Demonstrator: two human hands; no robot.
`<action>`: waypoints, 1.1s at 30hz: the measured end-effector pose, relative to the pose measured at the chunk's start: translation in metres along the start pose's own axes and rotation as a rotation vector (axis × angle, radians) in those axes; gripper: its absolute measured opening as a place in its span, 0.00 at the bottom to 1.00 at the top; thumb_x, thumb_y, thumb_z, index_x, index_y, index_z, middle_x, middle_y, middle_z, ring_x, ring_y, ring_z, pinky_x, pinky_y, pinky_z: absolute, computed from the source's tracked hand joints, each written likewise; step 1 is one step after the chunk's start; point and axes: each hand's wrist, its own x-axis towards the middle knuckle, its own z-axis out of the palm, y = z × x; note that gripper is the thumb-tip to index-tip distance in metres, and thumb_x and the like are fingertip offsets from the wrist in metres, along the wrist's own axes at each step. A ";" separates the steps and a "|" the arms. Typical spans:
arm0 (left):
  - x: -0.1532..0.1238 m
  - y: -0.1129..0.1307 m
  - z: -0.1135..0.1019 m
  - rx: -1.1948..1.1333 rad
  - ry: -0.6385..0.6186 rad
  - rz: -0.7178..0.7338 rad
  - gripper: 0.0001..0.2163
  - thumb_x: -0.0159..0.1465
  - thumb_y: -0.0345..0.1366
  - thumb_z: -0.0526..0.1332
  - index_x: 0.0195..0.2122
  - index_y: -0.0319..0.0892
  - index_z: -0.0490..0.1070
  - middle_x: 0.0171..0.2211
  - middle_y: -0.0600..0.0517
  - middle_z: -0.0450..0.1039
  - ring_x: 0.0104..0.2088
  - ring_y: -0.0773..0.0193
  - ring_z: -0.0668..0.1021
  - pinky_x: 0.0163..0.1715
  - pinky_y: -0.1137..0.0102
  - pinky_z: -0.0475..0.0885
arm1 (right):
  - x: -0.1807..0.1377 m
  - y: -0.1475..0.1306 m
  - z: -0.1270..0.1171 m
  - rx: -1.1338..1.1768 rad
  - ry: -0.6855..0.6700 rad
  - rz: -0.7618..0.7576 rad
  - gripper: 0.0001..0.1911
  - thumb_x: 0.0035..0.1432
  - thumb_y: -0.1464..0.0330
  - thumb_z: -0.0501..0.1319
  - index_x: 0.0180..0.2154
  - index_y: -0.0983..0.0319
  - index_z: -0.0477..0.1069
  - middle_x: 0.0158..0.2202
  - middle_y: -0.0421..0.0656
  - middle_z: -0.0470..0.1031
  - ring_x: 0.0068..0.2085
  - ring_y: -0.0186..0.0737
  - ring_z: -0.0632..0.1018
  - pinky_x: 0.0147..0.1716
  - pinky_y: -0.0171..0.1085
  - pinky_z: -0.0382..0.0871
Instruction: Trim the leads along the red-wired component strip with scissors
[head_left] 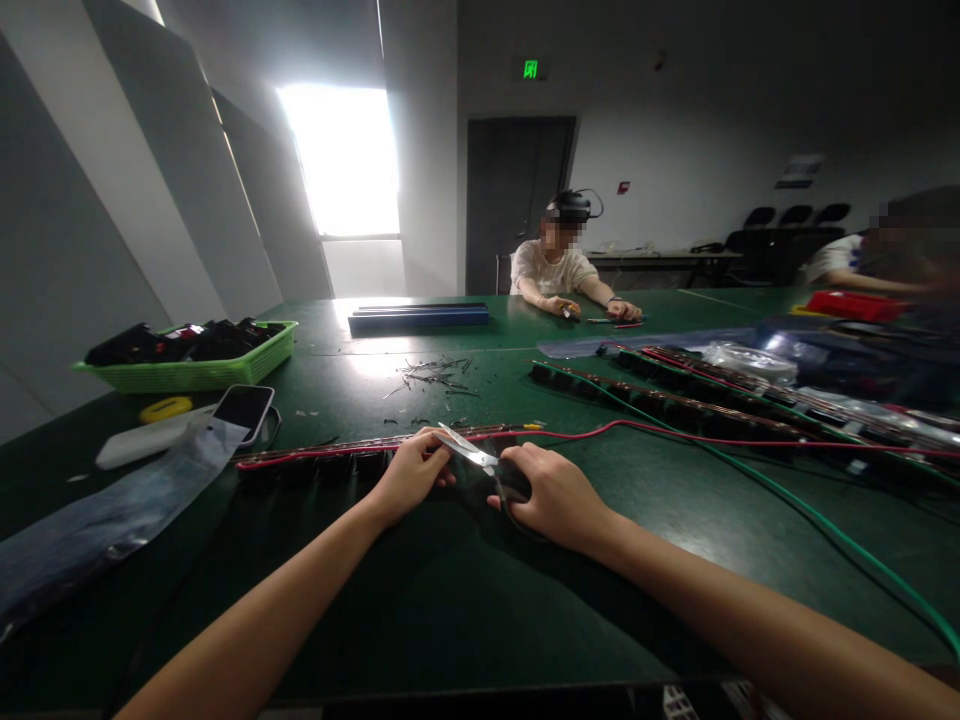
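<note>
Our right hand [553,492] grips the scissors [472,455], with the blades by the red wire [600,431] and long black strip [330,466] in front of us. Our left hand [411,474] has its fingers curled near the tips, holding what we can't tell; let's keep them clear and go slowly.

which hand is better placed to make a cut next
Probably the right hand: it holds the scissors, which point toward the left hand near the red wire.
</note>
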 end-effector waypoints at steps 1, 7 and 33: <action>0.000 0.000 0.000 0.002 -0.003 -0.003 0.11 0.62 0.39 0.57 0.38 0.38 0.73 0.40 0.49 0.72 0.23 0.72 0.76 0.19 0.77 0.70 | 0.000 0.000 0.000 0.000 -0.001 0.001 0.22 0.50 0.57 0.66 0.43 0.62 0.70 0.40 0.46 0.73 0.39 0.44 0.74 0.39 0.39 0.66; 0.000 0.000 -0.001 0.038 -0.017 0.004 0.12 0.62 0.41 0.56 0.39 0.38 0.72 0.42 0.47 0.70 0.24 0.71 0.76 0.20 0.75 0.71 | 0.000 0.001 0.001 -0.009 -0.007 0.004 0.22 0.50 0.57 0.66 0.43 0.62 0.70 0.39 0.47 0.73 0.38 0.44 0.74 0.39 0.39 0.66; 0.000 0.001 -0.001 0.063 -0.031 0.037 0.13 0.62 0.43 0.57 0.36 0.37 0.72 0.42 0.48 0.68 0.24 0.72 0.76 0.20 0.75 0.71 | 0.000 0.002 0.002 0.041 -0.008 0.000 0.22 0.51 0.55 0.66 0.42 0.62 0.69 0.41 0.46 0.74 0.41 0.44 0.74 0.40 0.38 0.66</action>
